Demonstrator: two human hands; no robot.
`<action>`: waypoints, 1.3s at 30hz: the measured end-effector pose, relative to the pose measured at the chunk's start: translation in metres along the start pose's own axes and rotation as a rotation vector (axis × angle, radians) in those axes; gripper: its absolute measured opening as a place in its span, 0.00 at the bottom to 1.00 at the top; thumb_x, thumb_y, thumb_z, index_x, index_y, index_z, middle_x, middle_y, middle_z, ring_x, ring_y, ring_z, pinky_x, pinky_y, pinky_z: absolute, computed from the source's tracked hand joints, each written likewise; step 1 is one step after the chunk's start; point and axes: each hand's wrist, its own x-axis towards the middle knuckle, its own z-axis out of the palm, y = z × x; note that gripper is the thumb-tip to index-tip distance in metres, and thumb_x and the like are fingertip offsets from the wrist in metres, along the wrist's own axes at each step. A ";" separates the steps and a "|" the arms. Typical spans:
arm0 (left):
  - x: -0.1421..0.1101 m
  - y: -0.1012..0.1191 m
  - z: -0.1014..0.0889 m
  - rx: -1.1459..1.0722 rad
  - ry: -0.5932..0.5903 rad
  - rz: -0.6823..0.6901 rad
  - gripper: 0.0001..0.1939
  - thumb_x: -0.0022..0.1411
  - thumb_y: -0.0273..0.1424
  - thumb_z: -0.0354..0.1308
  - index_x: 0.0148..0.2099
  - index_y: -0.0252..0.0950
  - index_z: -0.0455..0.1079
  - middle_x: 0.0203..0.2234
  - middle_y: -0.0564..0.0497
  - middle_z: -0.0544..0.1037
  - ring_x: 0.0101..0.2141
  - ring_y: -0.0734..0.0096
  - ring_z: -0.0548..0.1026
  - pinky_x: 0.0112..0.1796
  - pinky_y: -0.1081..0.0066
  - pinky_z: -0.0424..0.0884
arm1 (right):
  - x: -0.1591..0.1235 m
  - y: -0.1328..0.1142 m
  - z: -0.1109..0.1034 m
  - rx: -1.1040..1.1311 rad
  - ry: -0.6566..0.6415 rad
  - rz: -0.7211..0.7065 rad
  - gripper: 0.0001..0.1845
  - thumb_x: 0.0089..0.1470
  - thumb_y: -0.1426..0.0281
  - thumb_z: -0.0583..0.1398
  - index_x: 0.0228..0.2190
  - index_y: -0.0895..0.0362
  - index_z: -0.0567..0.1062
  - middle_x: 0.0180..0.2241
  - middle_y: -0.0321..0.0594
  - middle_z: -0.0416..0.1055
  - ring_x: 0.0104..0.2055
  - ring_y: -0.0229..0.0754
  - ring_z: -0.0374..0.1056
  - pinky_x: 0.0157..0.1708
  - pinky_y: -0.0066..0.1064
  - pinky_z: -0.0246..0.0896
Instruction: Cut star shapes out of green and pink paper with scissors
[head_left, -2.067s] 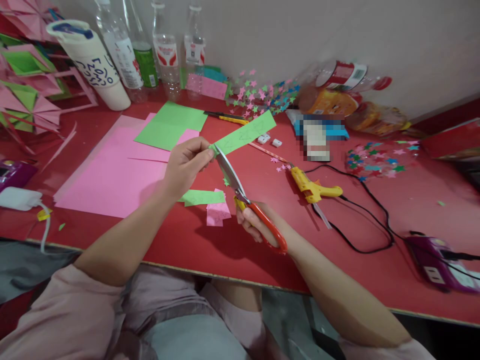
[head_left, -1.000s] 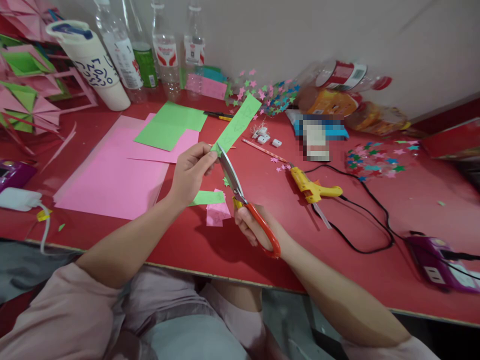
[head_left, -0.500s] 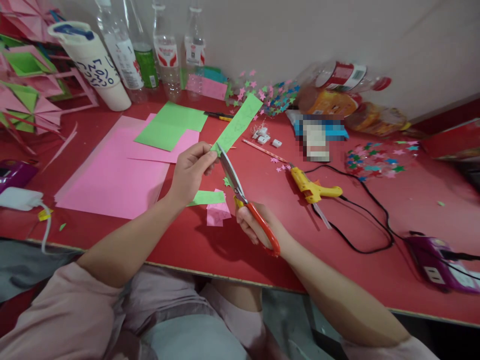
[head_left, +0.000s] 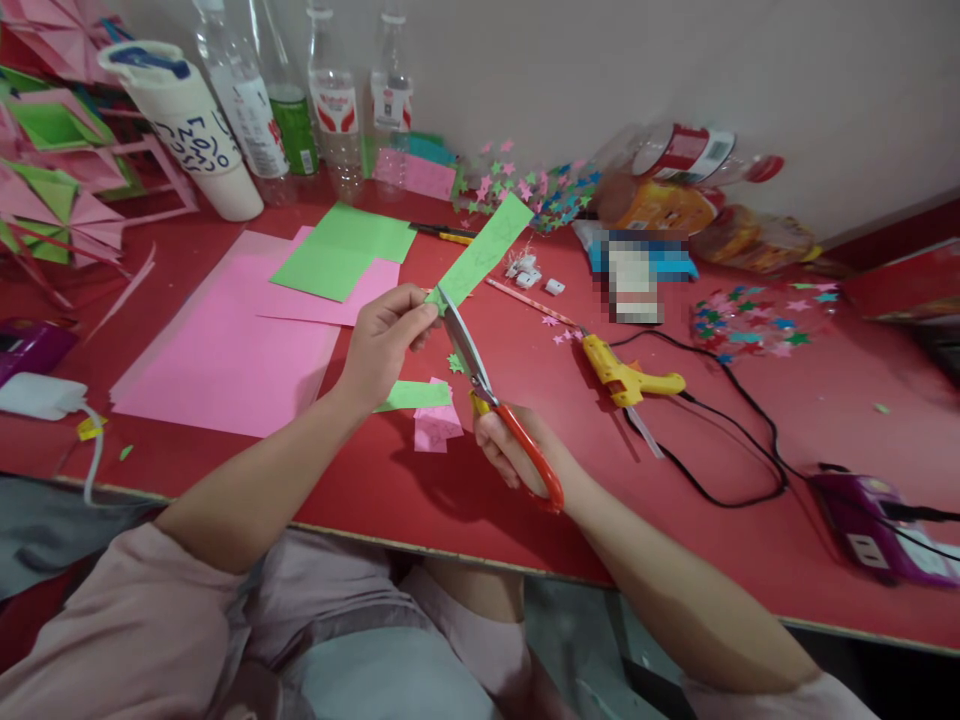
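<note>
Between the thumb and fingers of my left hand (head_left: 386,345) is the lower end of a green paper strip (head_left: 487,242), which slants up to the right and carries faint pencil lines. My right hand (head_left: 517,445) grips scissors (head_left: 517,435) with red and yellow handles. Their blades reach the strip's lower end, right beside my left fingertips. Below the hands, another green strip (head_left: 414,396) lies partly over small pink paper pieces (head_left: 436,428). Small green stars (head_left: 454,363) rest on the table near the blades.
Pink sheets (head_left: 225,340) and a green sheet (head_left: 341,255) lie at left. A yellow glue gun (head_left: 626,372) with a looping black cord is at right. Bottles (head_left: 332,100), a white tumbler (head_left: 191,135) and many paper stars (head_left: 525,190) line the wall. A pencil (head_left: 525,300) lies mid-table.
The green strip has shifted slightly right and down at its far end. The scissors have moved a little right with my right hand. Both hands keep their holds.
</note>
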 end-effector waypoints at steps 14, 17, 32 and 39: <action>0.004 -0.001 -0.004 -0.029 0.024 0.037 0.07 0.52 0.26 0.54 0.22 0.35 0.65 0.14 0.58 0.65 0.18 0.85 0.62 0.20 0.80 0.59 | -0.001 -0.002 -0.002 0.017 -0.012 -0.001 0.17 0.56 0.59 0.52 0.21 0.54 0.58 0.08 0.24 0.51 0.08 0.28 0.46 0.10 0.23 0.43; 0.005 0.002 -0.005 -0.029 0.062 0.035 0.07 0.52 0.25 0.54 0.23 0.35 0.65 0.14 0.58 0.65 0.18 0.85 0.62 0.20 0.80 0.59 | -0.001 -0.002 -0.002 0.016 -0.008 0.003 0.17 0.56 0.60 0.52 0.21 0.54 0.58 0.08 0.24 0.51 0.09 0.28 0.47 0.10 0.22 0.43; 0.005 0.002 -0.005 -0.097 0.028 0.001 0.04 0.53 0.27 0.55 0.27 0.36 0.65 0.16 0.58 0.66 0.18 0.85 0.63 0.22 0.80 0.61 | 0.003 0.003 -0.002 -0.014 -0.012 -0.034 0.16 0.54 0.60 0.52 0.20 0.54 0.56 0.09 0.24 0.52 0.09 0.29 0.48 0.11 0.24 0.45; 0.007 0.005 -0.007 -0.063 0.042 0.017 0.05 0.53 0.25 0.53 0.25 0.35 0.65 0.16 0.58 0.64 0.18 0.85 0.63 0.22 0.80 0.61 | 0.003 0.006 -0.008 -0.041 -0.048 -0.051 0.20 0.53 0.52 0.53 0.21 0.55 0.58 0.10 0.24 0.52 0.10 0.29 0.48 0.11 0.23 0.45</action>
